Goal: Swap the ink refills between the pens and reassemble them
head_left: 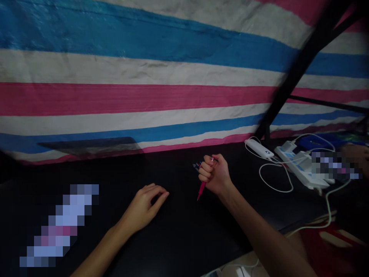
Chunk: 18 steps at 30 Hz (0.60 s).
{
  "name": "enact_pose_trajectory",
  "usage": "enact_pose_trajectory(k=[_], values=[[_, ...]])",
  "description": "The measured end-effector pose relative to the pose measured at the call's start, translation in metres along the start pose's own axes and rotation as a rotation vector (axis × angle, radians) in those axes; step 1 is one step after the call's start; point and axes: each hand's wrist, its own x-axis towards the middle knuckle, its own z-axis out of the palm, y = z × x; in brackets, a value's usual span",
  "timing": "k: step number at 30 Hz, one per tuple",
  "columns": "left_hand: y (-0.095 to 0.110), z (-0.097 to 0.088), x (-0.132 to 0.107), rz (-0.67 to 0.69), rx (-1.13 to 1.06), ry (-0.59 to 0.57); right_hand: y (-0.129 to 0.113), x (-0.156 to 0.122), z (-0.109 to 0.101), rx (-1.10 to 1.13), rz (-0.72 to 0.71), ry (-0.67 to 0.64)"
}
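Note:
My right hand (215, 175) is curled in a fist around a pink pen (202, 189). The pen's tip points down and a little left, while its upper end shows by the thumb. Just behind those fingers, a few dark and blue pens (196, 166) lie on the black table (173, 234), partly hidden by the hand. My left hand (148, 206) rests on the tabletop to the left, palm down and holding nothing. Its fingers are loosely bent, with a gap between thumb and forefinger.
At the right, a white power strip (302, 169), a white power bank (259, 148) and looping white cables (291, 188) lie on the table. A striped plastic sheet (129, 98) hangs behind, beside a dark slanted frame bar (291, 82). Another person's hand (356, 154) appears at the far right.

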Motion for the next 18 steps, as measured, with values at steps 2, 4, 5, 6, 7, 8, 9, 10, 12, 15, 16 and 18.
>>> enact_pose_trajectory(k=[2, 4, 5, 6, 7, 8, 9, 10, 12, 15, 16, 18], values=[[-0.0019, 0.0, 0.0001, -0.009, 0.008, 0.003, -0.0009, -0.0008, 0.0007, 0.008, -0.015, -0.001], [-0.0031, -0.0001, 0.0004, -0.015, 0.017, 0.0, -0.0016, -0.0015, 0.0017, 0.01, -0.026, 0.002], [-0.0033, -0.0002, 0.0007, -0.013, 0.021, 0.0, -0.002, -0.0018, 0.0022, 0.007, -0.029, 0.006], [-0.0033, -0.0004, 0.0009, -0.009, 0.024, 0.001, -0.0022, -0.0021, 0.0028, 0.001, -0.032, 0.012], [-0.0032, -0.0007, 0.001, -0.007, 0.026, 0.004, -0.0025, -0.0023, 0.0033, -0.005, -0.036, 0.019], [-0.0029, -0.001, 0.0012, -0.006, 0.027, 0.008, -0.0027, -0.0026, 0.0038, -0.01, -0.042, 0.024], [-0.0025, -0.0013, 0.0012, -0.008, 0.028, 0.012, -0.0028, -0.003, 0.0042, -0.016, -0.048, 0.028], [-0.0021, -0.0017, 0.0012, -0.012, 0.029, 0.014, -0.0029, -0.0034, 0.0047, -0.021, -0.054, 0.029], [-0.0017, -0.0024, 0.0011, -0.023, 0.032, 0.012, -0.0029, -0.0044, 0.0055, -0.033, -0.066, 0.035], [-0.0022, -0.0032, 0.0007, -0.028, 0.04, 0.009, -0.0024, -0.0054, 0.0062, -0.047, -0.08, 0.057], [-0.0026, -0.0034, 0.0006, -0.028, 0.042, 0.01, -0.0021, -0.0053, 0.0061, -0.048, -0.082, 0.061], [-0.0035, -0.0036, 0.0005, -0.034, 0.046, 0.005, -0.0012, -0.0045, 0.0052, -0.043, -0.073, 0.055]])
